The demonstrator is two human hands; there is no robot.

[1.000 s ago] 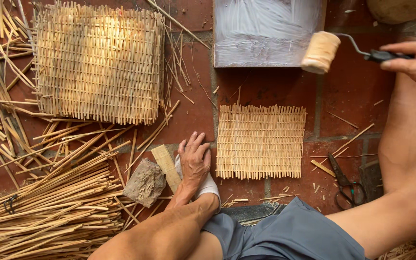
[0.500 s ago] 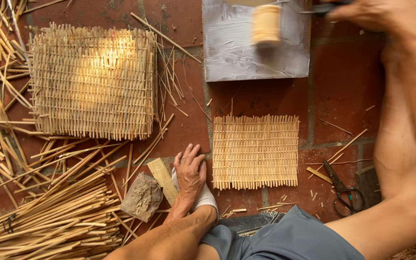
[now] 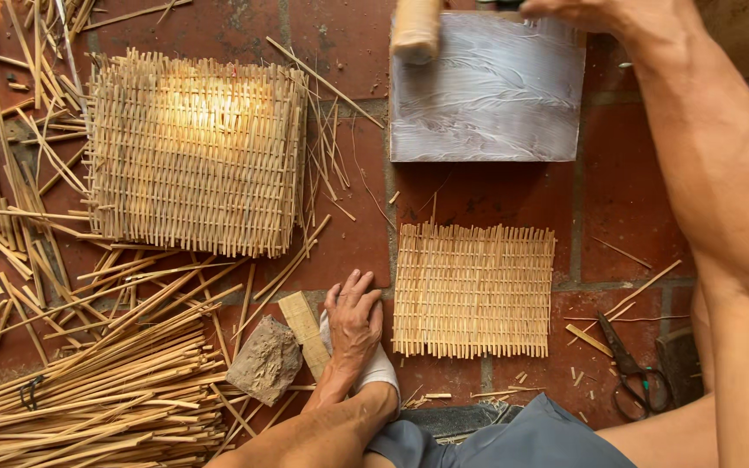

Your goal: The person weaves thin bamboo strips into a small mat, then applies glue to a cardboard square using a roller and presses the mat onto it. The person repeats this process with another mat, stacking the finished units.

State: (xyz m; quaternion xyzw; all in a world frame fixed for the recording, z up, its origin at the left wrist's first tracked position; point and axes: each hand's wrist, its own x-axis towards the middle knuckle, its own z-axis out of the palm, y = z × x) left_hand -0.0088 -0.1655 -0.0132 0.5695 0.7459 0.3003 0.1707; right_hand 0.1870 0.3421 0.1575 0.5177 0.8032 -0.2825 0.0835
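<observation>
Since a second ago my right hand (image 3: 600, 12) has carried the glue roller (image 3: 416, 30), handle clenched, onto the smeared board (image 3: 496, 104); my left hand (image 3: 354, 322) rests slack, holding nothing, beside the small woven mat (image 3: 473, 290).

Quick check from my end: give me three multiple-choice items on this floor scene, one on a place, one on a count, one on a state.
1. Where does the left hand rest?
A. on the grey board
B. on the floor beside the small woven mat
C. on the scissors

2. How many woven mats lie on the bricks?
A. one
B. two
C. four

3. What is the grey board's surface like?
A. smeared with wet streaks
B. covered with sticks
C. broken in two

Answers:
1 B, it lies left of the small woven mat.
2 B, that and the large woven mat.
3 A, the grey board shows streaks under the roller.
</observation>
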